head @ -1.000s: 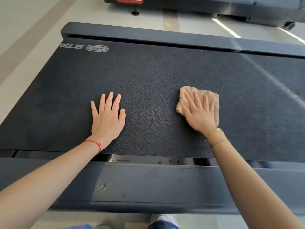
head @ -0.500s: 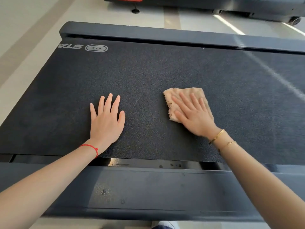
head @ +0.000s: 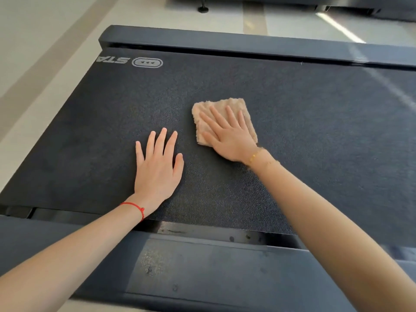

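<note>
Both hands lie flat on the treadmill belt (head: 315, 136) — the right hand (head: 231, 141) presses the tan cloth (head: 227, 102) directly under its straight, spread fingers (head: 220, 118), mid-belt, just right of the left hand (head: 157, 170), whose open fingers hold nothing.

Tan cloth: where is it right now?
In the head view the tan cloth lies flat on the treadmill belt, pressed under the right hand, just right of the left hand.

cloth (head: 225, 113) on belt (head: 315, 131), right of left hand (head: 157, 172)
</note>
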A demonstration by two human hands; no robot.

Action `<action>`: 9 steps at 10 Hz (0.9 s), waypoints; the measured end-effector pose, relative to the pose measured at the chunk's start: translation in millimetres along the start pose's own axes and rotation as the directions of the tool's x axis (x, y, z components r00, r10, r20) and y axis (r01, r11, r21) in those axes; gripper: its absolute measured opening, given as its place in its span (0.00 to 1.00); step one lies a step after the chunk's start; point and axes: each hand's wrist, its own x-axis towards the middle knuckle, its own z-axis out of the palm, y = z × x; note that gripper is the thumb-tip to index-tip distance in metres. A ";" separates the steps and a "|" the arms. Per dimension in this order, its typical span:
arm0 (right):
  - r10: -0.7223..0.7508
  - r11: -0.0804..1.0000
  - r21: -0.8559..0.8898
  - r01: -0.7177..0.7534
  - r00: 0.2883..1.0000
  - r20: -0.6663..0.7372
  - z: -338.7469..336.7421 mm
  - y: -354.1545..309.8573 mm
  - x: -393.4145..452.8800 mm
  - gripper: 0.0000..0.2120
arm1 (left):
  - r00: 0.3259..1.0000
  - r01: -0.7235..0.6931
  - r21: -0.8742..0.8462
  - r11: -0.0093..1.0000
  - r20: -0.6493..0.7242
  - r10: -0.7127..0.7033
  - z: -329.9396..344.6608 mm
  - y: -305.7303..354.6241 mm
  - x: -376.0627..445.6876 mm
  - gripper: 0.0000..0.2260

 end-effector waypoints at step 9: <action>-0.139 0.989 -0.038 0.142 0.987 0.076 -8.2 -42.7 136.9 0.27 | 1.000 0.026 0.013 1.000 0.005 -0.026 -1.4 3.2 3.9 0.30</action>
